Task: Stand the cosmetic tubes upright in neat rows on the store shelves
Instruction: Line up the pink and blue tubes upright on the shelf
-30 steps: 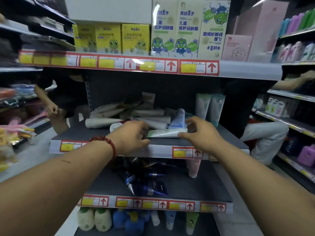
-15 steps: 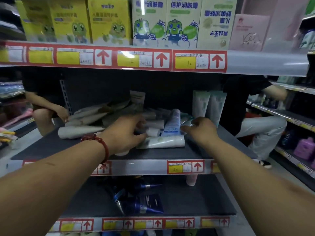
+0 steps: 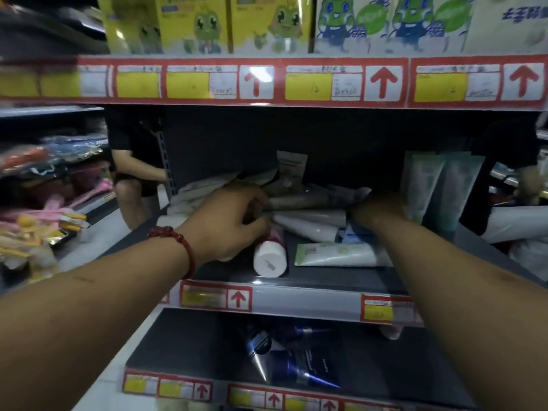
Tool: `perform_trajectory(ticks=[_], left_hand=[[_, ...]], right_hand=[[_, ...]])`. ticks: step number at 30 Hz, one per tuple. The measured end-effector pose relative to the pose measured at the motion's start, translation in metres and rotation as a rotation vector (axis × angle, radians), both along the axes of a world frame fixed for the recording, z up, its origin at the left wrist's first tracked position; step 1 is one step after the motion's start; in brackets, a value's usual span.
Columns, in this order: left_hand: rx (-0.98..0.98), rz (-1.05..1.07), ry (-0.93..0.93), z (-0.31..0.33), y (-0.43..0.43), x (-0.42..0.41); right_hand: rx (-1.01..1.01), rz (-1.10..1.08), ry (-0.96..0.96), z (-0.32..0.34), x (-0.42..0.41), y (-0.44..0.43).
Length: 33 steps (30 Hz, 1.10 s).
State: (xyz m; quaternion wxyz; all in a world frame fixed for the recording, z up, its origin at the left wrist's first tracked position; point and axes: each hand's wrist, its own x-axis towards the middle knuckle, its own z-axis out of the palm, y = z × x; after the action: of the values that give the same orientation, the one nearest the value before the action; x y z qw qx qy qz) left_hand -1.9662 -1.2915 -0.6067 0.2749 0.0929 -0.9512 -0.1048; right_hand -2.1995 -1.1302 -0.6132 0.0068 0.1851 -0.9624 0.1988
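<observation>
Lower shelf (image 3: pixel 189 345): blue tubes (image 3: pixel 296 369) lying flat mid-shelf. Middle shelf (image 3: pixel 311 301), near the front edge: white-capped tube (image 3: pixel 269 258) and green-white tube (image 3: pixel 338 255), both on their sides. Left hand (image 3: pixel 228 223) curls over the capped tube's far end. Right hand (image 3: pixel 375 212) is blurred, in the pile (image 3: pixel 308 221) of flat tubes. Can't tell either grip. Back right corner: two upright tubes (image 3: pixel 439 185).

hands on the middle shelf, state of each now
Left hand: fingers curled in the tube pile, grip cannot be told.
Right hand: blurred, cannot be told.
</observation>
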Motion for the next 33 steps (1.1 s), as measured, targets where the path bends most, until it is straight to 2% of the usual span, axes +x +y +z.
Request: perform_trajectory(ticks=[3,5,10,15,19,25,33], left_hand=[[0.021,0.058,0.018,-0.002,-0.014,0.018],[0.040,0.106,0.036,-0.004,-0.022,0.029],[0.087,0.180,0.042,-0.002,-0.028,0.046],[0.043,0.159,0.043,0.003,-0.013,0.053],[0.026,0.097,0.064,0.004,0.012,0.049],[0.013,0.042,0.061,0.004,0.047,0.031],[-0.015,-0.015,0.005,0.000,0.084,-0.018]], right_hand=[[0.101,0.009,-0.006,-0.003,0.000,-0.004],[0.082,-0.005,0.059,-0.005,-0.002,-0.003],[-0.279,0.011,0.107,0.003,0.015,0.011],[-0.411,0.096,0.191,0.021,0.047,0.042],[-0.432,0.062,0.240,0.029,0.055,0.072],[-0.357,0.061,0.284,0.023,0.051,0.124],[-0.382,0.092,0.228,0.003,0.039,0.151]])
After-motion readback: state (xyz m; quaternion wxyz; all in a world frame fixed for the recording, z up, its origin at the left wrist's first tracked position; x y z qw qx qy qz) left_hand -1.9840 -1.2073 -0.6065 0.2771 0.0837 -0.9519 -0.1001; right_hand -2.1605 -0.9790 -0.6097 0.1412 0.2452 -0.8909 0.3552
